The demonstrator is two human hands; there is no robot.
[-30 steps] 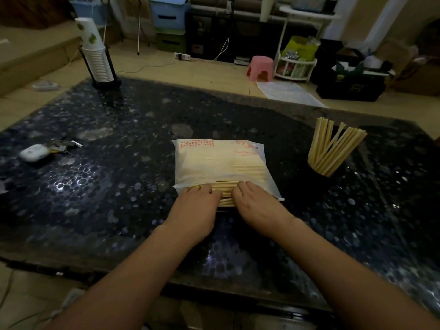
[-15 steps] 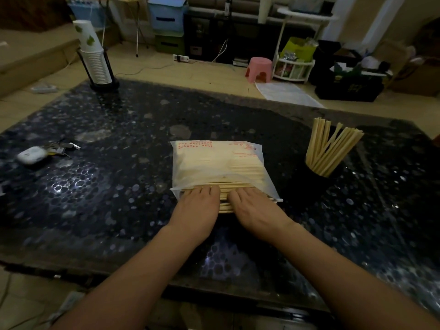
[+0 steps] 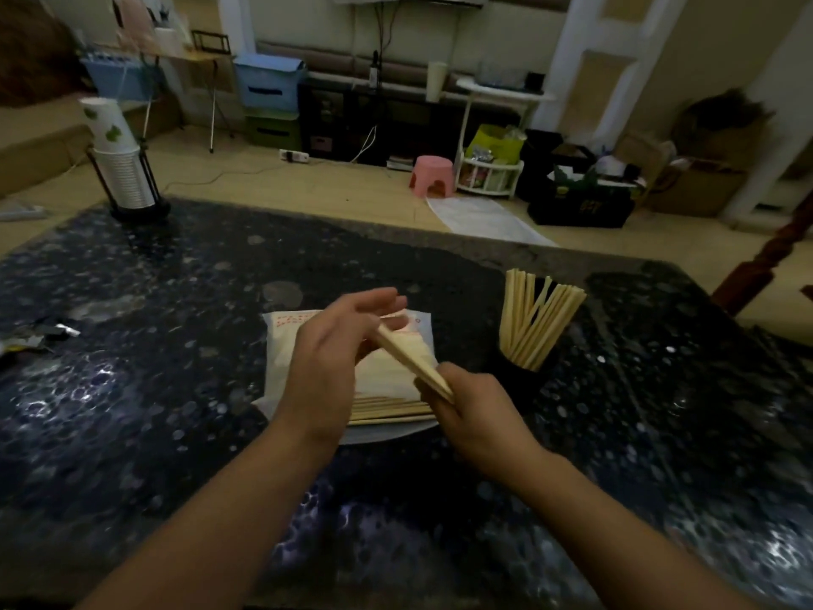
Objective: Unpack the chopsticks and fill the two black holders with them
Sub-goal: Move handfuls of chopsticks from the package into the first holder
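A white plastic pack of chopsticks [image 3: 288, 345] lies flat on the dark table [image 3: 132, 389], its open end facing me with loose chopsticks [image 3: 387, 409] sticking out. My right hand [image 3: 470, 407] grips the near end of a bundle of chopsticks [image 3: 407, 356] lifted above the pack. My left hand [image 3: 338, 341] cups the bundle's far end, fingers nearly straight. A black holder [image 3: 523, 376] stands right of the pack with several chopsticks [image 3: 534, 319] fanned in it. Only this one holder is in view.
A rack with stacked paper cups [image 3: 121, 169] stands at the table's far left corner. Small items, one of them a scrap of foil [image 3: 61, 330], lie at the left edge. A pink stool [image 3: 433, 176], boxes and shelves stand on the floor beyond.
Both hands lay flat on the chopsticks at the pack's mouth; now they have lifted a bundle above the pack, tilted up and away. The camera has tipped upward.
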